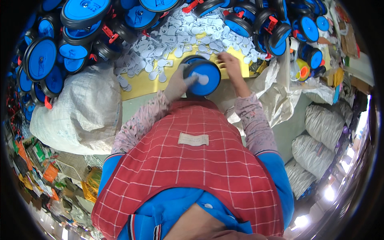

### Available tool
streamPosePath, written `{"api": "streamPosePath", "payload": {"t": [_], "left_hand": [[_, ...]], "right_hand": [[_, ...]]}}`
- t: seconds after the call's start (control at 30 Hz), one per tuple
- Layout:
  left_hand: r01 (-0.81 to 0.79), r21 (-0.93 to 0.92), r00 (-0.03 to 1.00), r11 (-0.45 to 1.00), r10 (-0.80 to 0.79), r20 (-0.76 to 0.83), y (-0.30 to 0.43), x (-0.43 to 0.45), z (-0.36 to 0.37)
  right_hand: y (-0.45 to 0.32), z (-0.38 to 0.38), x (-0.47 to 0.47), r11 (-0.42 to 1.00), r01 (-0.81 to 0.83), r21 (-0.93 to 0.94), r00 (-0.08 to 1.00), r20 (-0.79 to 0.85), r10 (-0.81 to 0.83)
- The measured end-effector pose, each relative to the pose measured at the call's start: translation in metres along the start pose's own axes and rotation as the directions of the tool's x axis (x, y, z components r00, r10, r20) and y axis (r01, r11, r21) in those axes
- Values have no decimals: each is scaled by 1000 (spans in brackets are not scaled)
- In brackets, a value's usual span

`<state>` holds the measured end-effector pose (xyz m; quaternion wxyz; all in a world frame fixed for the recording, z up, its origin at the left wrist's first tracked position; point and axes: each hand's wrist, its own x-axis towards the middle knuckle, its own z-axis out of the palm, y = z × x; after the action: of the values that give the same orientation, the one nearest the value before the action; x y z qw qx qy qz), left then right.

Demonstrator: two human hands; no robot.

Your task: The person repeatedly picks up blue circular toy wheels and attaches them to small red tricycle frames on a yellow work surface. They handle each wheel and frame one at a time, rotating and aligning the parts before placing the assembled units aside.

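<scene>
A blue plastic wheel with a black tyre (210,86) is in front of my apron, its flat face turned up. Part of a second wheel (192,59) shows behind it. My left hand (176,85), in a pale glove, grips the wheel by its left side, the fingers reaching over its face. A white keyhole-shaped sticker (203,79) lies on the blue face beside those fingertips. To the right of the wheel, apart from it, my right hand (230,66) is raised with bent, slightly spread fingers. I see nothing in it.
Many white stickers (180,36) are strewn over a yellow tabletop (139,94). Blue wheels with red clips (40,59) pile up at left and far right. A white woven sack (81,111) bulges at the left; several filled sacks (313,153) stand on the right floor.
</scene>
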<state>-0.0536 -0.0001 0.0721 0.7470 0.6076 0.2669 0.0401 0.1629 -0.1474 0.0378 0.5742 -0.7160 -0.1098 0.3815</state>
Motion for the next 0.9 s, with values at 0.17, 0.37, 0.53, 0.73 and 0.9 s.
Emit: {"api": "streamPosePath", "payload": {"t": [0.17, 0.37, 0.53, 0.73, 0.9], "left_hand": [[-501, 859, 788, 105, 465, 404, -37, -3, -4], [-354, 934, 928, 38, 140, 346, -99, 4, -17], [-146, 758, 934, 636, 341, -106, -59, -34, -10], [114, 128, 968, 985, -81, -238, -2, 3, -9], [245, -149, 935, 958, -274, -224, 4, 27, -11]], "right_hand": [[47, -61, 38, 303, 436, -847, 770, 177, -613], [48, -38, 3, 938, -171, -303, 962, -256, 93], [34, -58, -19, 778, -38, -627, 976, -189, -104], [35, -57, 2, 385, 629, -675, 764, 448, -463], [-5, -24, -32, 600, 395, -696, 855, 39, -517]]}}
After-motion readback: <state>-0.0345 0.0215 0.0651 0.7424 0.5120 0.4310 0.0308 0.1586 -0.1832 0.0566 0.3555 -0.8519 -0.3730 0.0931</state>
